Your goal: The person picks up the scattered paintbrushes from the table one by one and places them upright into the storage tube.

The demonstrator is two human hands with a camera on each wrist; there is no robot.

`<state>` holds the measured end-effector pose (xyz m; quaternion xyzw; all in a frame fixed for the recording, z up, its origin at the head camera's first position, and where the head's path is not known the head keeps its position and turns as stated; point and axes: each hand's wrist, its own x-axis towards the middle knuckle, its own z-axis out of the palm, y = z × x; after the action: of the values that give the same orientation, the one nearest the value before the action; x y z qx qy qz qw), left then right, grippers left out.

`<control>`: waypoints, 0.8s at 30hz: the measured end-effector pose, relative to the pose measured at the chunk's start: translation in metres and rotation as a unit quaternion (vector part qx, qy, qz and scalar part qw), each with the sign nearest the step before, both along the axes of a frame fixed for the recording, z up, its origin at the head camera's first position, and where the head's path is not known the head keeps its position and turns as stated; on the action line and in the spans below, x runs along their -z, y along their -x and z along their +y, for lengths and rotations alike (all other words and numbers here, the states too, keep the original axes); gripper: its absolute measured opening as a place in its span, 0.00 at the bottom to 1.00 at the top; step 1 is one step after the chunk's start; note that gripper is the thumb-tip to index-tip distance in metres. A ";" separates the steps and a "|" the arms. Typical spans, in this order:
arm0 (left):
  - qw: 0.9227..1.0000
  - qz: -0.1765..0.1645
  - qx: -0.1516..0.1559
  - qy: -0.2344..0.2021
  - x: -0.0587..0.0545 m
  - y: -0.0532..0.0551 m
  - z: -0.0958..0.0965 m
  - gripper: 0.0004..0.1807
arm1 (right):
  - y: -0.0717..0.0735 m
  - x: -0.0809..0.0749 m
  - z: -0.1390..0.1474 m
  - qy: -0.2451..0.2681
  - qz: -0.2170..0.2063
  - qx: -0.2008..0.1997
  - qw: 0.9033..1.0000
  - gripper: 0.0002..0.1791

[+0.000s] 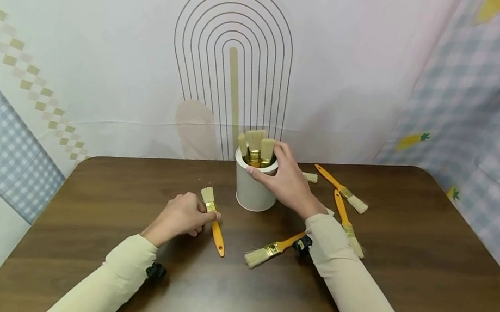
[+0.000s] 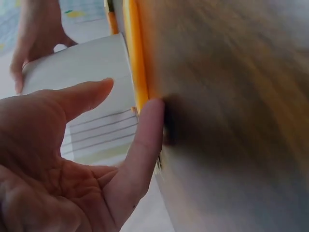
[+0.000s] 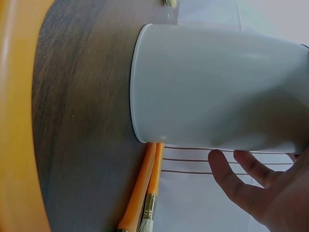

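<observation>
My left hand [image 1: 180, 214] is at a flat paintbrush [image 1: 218, 240] with an orange handle and pale bristles, lying on the table. In the left wrist view, a fingertip touches the table right by the orange handle [image 2: 136, 53], and the thumb stands apart from it. My right hand [image 1: 292, 186] holds a white can [image 1: 252, 192] by its rim, thumb at the front and fingers round the far side. Several paintbrushes [image 1: 256, 139] stand in the can, bristles up. The can is upright on the table, and its plain side [image 3: 207, 82] fills much of the right wrist view.
Beneath my right forearm lies a paintbrush [image 1: 265, 254], bristles toward the front left. Two more, one farther back [image 1: 347, 195] and one nearer [image 1: 346, 224], lie right of the can. Pale bristles [image 1: 310, 178] show behind my right hand. A patterned cloth [image 1: 114, 45] hangs behind the table.
</observation>
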<state>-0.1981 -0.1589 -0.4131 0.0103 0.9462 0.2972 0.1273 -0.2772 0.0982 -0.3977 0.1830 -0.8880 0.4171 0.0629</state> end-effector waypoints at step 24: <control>0.999 0.015 -0.028 0.019 0.011 -0.004 -0.008 0.14 | -0.003 -0.002 0.001 -0.012 -0.013 -0.007 1.000 0.51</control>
<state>-0.1946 -0.1673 -0.4242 -0.0142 0.9534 0.2824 0.1051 -0.2737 0.0997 -0.3953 0.1843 -0.8926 0.4089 0.0464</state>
